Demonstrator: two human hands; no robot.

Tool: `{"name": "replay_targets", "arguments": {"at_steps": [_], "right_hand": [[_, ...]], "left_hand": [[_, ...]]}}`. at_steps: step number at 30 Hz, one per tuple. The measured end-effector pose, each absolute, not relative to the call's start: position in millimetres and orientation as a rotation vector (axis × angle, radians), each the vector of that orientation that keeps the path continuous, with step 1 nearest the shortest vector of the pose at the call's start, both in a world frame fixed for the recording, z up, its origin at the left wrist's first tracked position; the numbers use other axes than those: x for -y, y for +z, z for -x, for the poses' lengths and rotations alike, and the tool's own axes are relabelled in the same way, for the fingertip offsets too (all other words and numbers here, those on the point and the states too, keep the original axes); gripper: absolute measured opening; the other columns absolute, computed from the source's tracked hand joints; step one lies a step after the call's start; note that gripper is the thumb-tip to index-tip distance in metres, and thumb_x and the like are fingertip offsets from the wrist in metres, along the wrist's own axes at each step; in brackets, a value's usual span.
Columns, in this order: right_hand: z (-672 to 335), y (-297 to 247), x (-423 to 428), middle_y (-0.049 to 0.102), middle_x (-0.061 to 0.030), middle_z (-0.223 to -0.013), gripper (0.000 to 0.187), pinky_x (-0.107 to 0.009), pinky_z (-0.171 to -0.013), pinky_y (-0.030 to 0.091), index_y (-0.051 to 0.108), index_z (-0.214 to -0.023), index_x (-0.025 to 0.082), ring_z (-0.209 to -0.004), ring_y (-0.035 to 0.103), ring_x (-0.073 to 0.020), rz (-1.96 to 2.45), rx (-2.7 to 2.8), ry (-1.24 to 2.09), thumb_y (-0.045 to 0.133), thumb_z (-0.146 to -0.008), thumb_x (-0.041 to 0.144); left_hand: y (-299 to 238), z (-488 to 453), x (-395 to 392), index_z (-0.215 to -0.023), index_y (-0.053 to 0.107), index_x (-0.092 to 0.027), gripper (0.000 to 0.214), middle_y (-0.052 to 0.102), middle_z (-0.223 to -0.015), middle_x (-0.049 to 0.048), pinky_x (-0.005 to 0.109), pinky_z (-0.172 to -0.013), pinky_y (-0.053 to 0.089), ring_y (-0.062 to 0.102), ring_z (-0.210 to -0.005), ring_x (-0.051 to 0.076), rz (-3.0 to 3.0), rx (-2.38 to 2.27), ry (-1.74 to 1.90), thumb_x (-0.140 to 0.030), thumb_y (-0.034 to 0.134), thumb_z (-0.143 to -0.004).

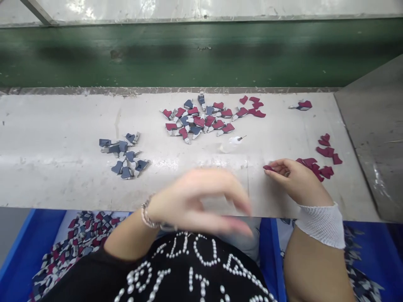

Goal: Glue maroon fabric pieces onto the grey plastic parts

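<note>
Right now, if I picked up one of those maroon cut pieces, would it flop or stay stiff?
The maroon cut piece is probably light, since the right hand pinches a similar piece in its fingertips. It looks thin and lies flat, so it likely bends softly, though stiffness can't be confirmed here. It seems unlikely to roll.

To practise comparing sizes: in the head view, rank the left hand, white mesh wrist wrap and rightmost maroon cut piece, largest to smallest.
1. Left hand and white mesh wrist wrap: they look alike and sit near the camera, so unranked.
2. Rightmost maroon cut piece: clearly smallest.
</note>
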State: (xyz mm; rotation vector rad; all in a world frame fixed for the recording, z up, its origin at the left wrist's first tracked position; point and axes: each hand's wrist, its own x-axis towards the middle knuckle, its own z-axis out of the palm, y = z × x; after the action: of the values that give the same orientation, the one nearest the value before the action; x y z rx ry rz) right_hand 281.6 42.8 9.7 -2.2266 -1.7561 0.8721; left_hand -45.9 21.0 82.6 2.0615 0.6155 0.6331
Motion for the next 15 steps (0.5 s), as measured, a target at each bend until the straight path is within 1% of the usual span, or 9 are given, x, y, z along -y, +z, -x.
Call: {"name": "replay_targets", "arguments": {"at_steps": [1, 3, 4, 5, 9, 11, 13, 14, 15], "right_hand": [[-281.2, 10.3, -44.1, 0.071, -0.012, -0.089, 0.044, -0.039, -0.068, 0.049, 0.066, -0.089, 0.019, -0.078, 0.064, -0.0257, 2.211, 1.765, 0.888, 0.062, -0.071, 0.059], [-281.0, 13.2, -45.3, 0.071, -0.0118, -0.086, 0.042, -0.038, -0.065, 0.049, 0.064, -0.085, 0.02, -0.075, 0.064, -0.0251, 2.185, 1.786, 0.902, 0.062, -0.071, 0.059], [-280.8, 14.9, -45.2, 0.071, -0.0115, -0.084, 0.041, -0.038, -0.064, 0.048, 0.062, -0.083, 0.02, -0.074, 0.064, -0.0248, 2.174, 1.8, 0.902, 0.061, -0.072, 0.06], [-280.4, 16.3, -44.8, 0.07, -0.0109, -0.082, 0.04, -0.037, -0.063, 0.048, 0.06, -0.08, 0.021, -0.073, 0.064, -0.0245, 2.164, 1.815, 0.899, 0.061, -0.074, 0.06], [-274.7, 16.1, -44.3, 0.069, -0.0082, -0.078, 0.04, -0.036, -0.06, 0.048, 0.056, -0.078, 0.022, -0.067, 0.063, -0.0232, 2.147, 1.866, 0.873, 0.055, -0.082, 0.062], [-268.0, 18.8, -44.9, 0.071, -0.0095, -0.085, 0.041, -0.038, -0.061, 0.049, 0.059, -0.084, 0.022, -0.07, 0.065, -0.0244, 2.139, 1.877, 0.845, 0.055, -0.082, 0.062], [-257.8, 32.0, -41.8, 0.071, -0.0132, -0.099, 0.044, -0.041, -0.068, 0.053, 0.062, -0.094, 0.02, -0.082, 0.067, -0.0284, 2.132, 1.88, 0.778, 0.057, -0.081, 0.062], [-251.4, 43.7, -37.4, 0.07, -0.0142, -0.105, 0.046, -0.043, -0.073, 0.054, 0.064, -0.1, 0.02, -0.089, 0.067, -0.0302, 2.116, 1.885, 0.739, 0.058, -0.082, 0.062], [-244.4, 58.4, -30.5, 0.07, -0.0138, -0.107, 0.046, -0.044, -0.076, 0.054, 0.064, -0.103, 0.021, -0.093, 0.066, -0.0309, 2.086, 1.898, 0.702, 0.057, -0.084, 0.062]], "left_hand": [[74.9, 46.4, -35.2, -0.114, 0.066, -0.029, 0.029, 0.075, -0.108, 0.0008, 0.038, -0.096, 0.058, 0.07, -0.104, 0.019, -2.111, -0.688, 0.559, -0.05, 0.061, -0.095], [55.7, 48.9, -53.4, -0.128, 0.059, -0.026, 0.041, 0.068, -0.126, 0.0059, 0.05, -0.101, 0.053, 0.062, -0.119, 0.027, -2.247, -0.925, 0.41, -0.04, 0.069, -0.091], [44.7, 49.9, -57.3, -0.131, 0.056, -0.025, 0.046, 0.065, -0.13, 0.0073, 0.054, -0.101, 0.052, 0.06, -0.121, 0.03, -2.283, -1.011, 0.333, -0.035, 0.072, -0.089], [33.8, 50.2, -58.6, -0.129, 0.057, -0.024, 0.046, 0.064, -0.13, 0.0076, 0.056, -0.099, 0.052, 0.059, -0.12, 0.032, -2.302, -1.064, 0.292, -0.032, 0.074, -0.087], [7.5, 43.2, -51.5, -0.108, 0.065, -0.024, 0.02, 0.068, -0.116, 0.0052, 0.055, -0.094, 0.056, 0.063, -0.109, 0.03, -2.28, -1.128, 0.35, -0.03, 0.071, -0.089], [14.8, 39.6, -45.3, -0.109, 0.064, -0.026, 0.022, 0.069, -0.115, 0.0046, 0.056, -0.094, 0.057, 0.065, -0.109, 0.029, -2.253, -1.149, 0.406, -0.033, 0.07, -0.09], [37.8, 41.4, -34.7, -0.117, 0.063, -0.033, 0.028, 0.071, -0.116, 0.0012, 0.054, -0.094, 0.06, 0.067, -0.109, 0.027, -2.178, -1.179, 0.531, -0.035, 0.07, -0.09], [53.7, 45.3, -27.1, -0.119, 0.062, -0.039, 0.029, 0.073, -0.112, -0.0027, 0.051, -0.092, 0.062, 0.07, -0.105, 0.024, -2.108, -1.201, 0.632, -0.034, 0.068, -0.091], [71.0, 51.3, -17.9, -0.122, 0.059, -0.046, 0.035, 0.074, -0.107, -0.0071, 0.048, -0.089, 0.063, 0.071, -0.099, 0.021, -2.031, -1.245, 0.758, -0.03, 0.066, -0.092]]}}
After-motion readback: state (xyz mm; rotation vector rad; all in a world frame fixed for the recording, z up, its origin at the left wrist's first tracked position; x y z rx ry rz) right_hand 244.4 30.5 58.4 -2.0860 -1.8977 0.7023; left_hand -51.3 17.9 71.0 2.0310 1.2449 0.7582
